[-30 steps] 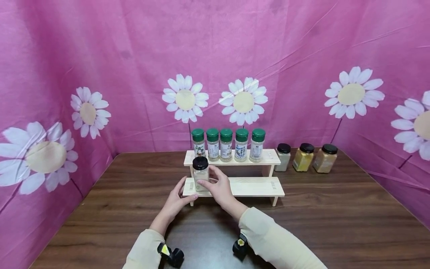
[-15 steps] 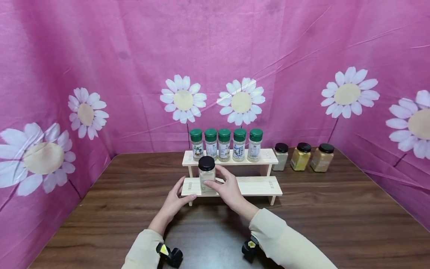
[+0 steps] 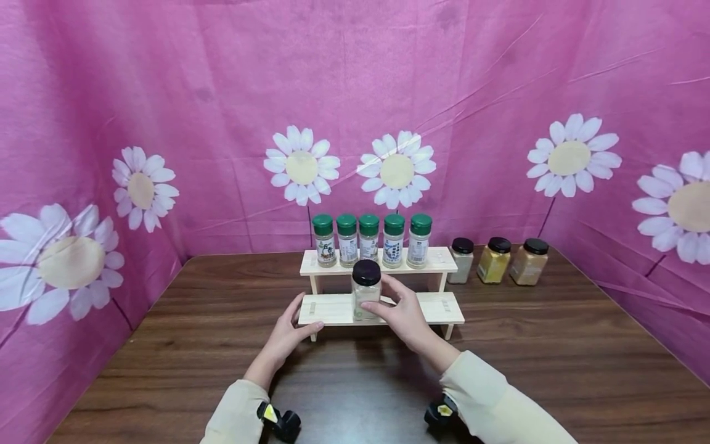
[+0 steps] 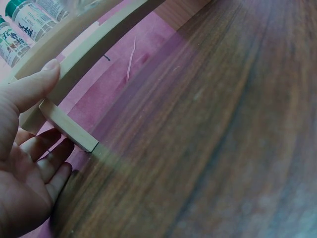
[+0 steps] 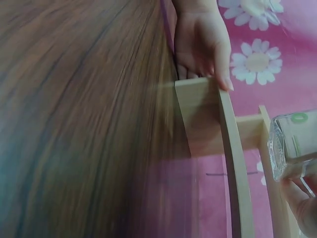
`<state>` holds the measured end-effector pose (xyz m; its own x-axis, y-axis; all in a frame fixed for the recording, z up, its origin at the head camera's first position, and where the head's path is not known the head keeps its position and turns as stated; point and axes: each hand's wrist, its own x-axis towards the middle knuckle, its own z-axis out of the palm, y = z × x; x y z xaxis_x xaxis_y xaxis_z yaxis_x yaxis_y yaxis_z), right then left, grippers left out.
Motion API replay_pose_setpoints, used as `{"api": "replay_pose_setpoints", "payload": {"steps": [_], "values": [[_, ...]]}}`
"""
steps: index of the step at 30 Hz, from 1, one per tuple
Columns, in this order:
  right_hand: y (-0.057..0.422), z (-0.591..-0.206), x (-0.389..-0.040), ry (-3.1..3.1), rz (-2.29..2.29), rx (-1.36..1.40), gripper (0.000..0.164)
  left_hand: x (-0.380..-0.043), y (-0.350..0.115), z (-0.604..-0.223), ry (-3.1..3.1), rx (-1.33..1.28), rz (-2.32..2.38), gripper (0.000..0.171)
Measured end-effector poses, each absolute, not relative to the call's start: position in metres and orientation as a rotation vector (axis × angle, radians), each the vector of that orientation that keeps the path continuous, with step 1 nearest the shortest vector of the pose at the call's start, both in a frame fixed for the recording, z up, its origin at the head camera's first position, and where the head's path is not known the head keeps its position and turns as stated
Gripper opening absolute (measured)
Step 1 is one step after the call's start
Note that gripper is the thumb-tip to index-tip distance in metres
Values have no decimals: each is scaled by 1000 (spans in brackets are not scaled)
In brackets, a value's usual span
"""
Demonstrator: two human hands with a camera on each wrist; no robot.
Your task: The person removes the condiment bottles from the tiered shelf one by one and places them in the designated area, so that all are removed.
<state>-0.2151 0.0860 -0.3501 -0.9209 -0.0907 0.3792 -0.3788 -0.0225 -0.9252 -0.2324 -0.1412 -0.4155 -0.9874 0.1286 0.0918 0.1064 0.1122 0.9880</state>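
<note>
My right hand (image 3: 407, 311) grips a clear spice jar (image 3: 367, 305) with a black lid and pale contents, thumb at the front. The jar is upright in the head view, at the middle of the lower step of a two-tier wooden rack (image 3: 327, 308). In the right wrist view, the jar's (image 5: 297, 141) glass base shows near the step; I cannot tell whether they touch. My left hand (image 3: 284, 336) holds the rack's left end. In the left wrist view, its thumb (image 4: 37, 87) lies on the board and the fingers bend behind the short leg (image 4: 69, 126).
Several green-capped spice bottles (image 3: 368, 240) stand in a row on the upper step. To the right of the rack, three black-lidded jars (image 3: 495, 262) stand on the brown wooden table (image 3: 554, 345). A pink cloth with daisies (image 3: 222, 123) hangs behind.
My right hand has carried the black-lidded jar rightwards along the lower step, from the left end to the middle. The left hand has stayed at the rack's left end.
</note>
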Motion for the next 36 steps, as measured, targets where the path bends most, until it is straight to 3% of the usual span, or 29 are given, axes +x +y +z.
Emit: {"api": "replay_pose_setpoints", "payload": {"steps": [24, 32, 36], "values": [[192, -353, -211, -2134, 1728, 452, 45, -235, -141, -417, 2332, 246, 2076, 77], [257, -392, -248, -2092, 1640, 520, 50, -235, -141, -416, 2304, 255, 2088, 78], [268, -382, -244, -2123, 1618, 480, 50, -232, -140, -410, 2290, 248, 2088, 79]]}}
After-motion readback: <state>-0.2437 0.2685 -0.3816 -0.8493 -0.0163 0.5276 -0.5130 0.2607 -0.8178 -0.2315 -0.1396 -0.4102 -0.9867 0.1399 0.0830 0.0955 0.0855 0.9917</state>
